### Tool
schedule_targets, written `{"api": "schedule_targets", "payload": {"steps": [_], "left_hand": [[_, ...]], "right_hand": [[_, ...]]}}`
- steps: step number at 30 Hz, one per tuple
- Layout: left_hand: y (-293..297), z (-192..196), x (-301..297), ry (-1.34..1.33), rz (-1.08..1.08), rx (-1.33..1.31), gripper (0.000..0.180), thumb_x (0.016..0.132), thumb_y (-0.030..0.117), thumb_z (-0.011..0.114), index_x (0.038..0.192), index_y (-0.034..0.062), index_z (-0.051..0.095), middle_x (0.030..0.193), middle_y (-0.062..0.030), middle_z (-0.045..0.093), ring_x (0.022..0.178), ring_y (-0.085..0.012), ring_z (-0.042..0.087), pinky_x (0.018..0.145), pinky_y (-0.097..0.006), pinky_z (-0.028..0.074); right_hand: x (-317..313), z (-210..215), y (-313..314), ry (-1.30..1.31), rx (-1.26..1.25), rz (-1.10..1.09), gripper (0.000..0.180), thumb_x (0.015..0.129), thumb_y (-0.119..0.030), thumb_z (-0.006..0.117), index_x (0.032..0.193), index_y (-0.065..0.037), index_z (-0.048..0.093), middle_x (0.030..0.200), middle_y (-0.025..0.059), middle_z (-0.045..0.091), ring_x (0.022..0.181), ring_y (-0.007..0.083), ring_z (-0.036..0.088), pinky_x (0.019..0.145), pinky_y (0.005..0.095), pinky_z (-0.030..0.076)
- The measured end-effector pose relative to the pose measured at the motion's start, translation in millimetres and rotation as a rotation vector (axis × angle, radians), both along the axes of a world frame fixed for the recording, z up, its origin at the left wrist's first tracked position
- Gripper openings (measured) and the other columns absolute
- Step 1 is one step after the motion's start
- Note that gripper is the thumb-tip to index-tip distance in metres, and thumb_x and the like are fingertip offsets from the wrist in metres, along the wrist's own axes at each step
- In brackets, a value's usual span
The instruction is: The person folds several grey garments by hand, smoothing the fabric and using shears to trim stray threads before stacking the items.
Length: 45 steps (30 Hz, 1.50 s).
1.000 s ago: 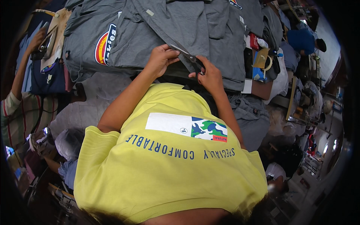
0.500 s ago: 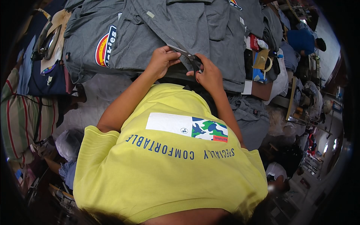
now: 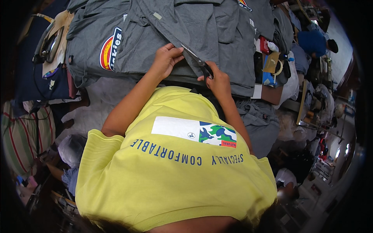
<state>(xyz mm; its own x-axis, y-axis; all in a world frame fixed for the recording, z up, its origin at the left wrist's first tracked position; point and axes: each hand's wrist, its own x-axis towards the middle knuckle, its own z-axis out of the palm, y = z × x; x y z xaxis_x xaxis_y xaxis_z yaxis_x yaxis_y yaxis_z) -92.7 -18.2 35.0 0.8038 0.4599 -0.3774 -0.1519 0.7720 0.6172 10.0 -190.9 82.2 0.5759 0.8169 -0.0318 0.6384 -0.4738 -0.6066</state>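
A pair of dark-handled scissors (image 3: 201, 63) is in my right hand (image 3: 220, 82), fingers through and around the handles. Its blades point up and to the left, close to the fingertips of my left hand (image 3: 167, 61). That hand is closed in a pinch at the edge of a grey T-shirt (image 3: 194, 33), by the blade tips; the exact bit between finger and thumb is hard to see. Several grey shirts lie layered under both hands, one with a colourful printed logo (image 3: 110, 49) to the left.
An iron (image 3: 49, 48) rests on a cloth-covered board at the far left. Right of the shirts are a tape roll (image 3: 278, 66), a red box (image 3: 264, 45) and small items. A striped cushion-like bundle (image 3: 29, 136) lies lower left. Another person in blue (image 3: 312, 42) is at the upper right.
My right hand and the scissors have shifted slightly right and down, the blades now nearer together. My left hand has moved up a little, its fingertips closer to the blade tips.
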Motion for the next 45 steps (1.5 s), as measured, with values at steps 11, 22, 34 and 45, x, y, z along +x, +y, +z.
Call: {"api": "schedule_targets", "payload": {"steps": [11, 22, 34, 45], "left_hand": [[5.2, -2.0, -0.7, 0.038, -0.016, 0.063, 0.02, 0.079, -0.002, 0.055, 0.098, 0.0002, 0.054, 0.089, -0.0051, 0.06, 0.079, -0.0111, 0.058, 0.073, -0.022, 0.05], [5.5, 2.2, -0.6, 0.037, -0.008, 0.063, 0.02, 0.078, 0.0, 0.058, 0.097, 0.0005, 0.054, 0.088, -0.0038, 0.06, 0.078, -0.0101, 0.058, 0.07, -0.022, 0.05], [5.8, 5.2, -1.6, 0.039, -0.004, 0.094, 0.021, 0.077, 0.0, 0.058, 0.098, 0.0004, 0.054, 0.088, -0.0044, 0.061, 0.077, -0.0101, 0.058, 0.07, -0.022, 0.051], [4.3, 0.8, -3.4, 0.043, -0.011, 0.131, 0.02, 0.077, 0.0, 0.058, 0.097, 0.0009, 0.054, 0.088, -0.0045, 0.061, 0.077, -0.0101, 0.059, 0.07, -0.022, 0.05]], "right_hand": [[-2.4, 11.9, 23.2, -0.11, -0.058, -0.01, 0.06, 0.058, -0.035, 0.075, 0.107, -0.01, 0.051, 0.081, 0.0093, 0.059, 0.069, 0.0264, 0.059, 0.057, 0.0353, 0.044], [4.4, -7.7, 14.7, -0.026, -0.03, -0.012, 0.052, 0.062, -0.022, 0.074, 0.107, -0.009, 0.051, 0.077, 0.012, 0.06, 0.066, 0.0279, 0.06, 0.055, 0.0352, 0.045], [6.1, -5.5, 26.5, -0.015, -0.062, 0.009, 0.05, 0.062, -0.021, 0.074, 0.104, -0.009, 0.051, 0.072, 0.012, 0.059, 0.066, 0.0269, 0.061, 0.054, 0.035, 0.045], [0.4, 12.8, 42.3, -0.104, -0.084, 0.015, 0.047, 0.062, -0.021, 0.073, 0.103, -0.009, 0.052, 0.08, 0.0133, 0.06, 0.07, 0.0285, 0.06, 0.058, 0.0363, 0.045]]}}
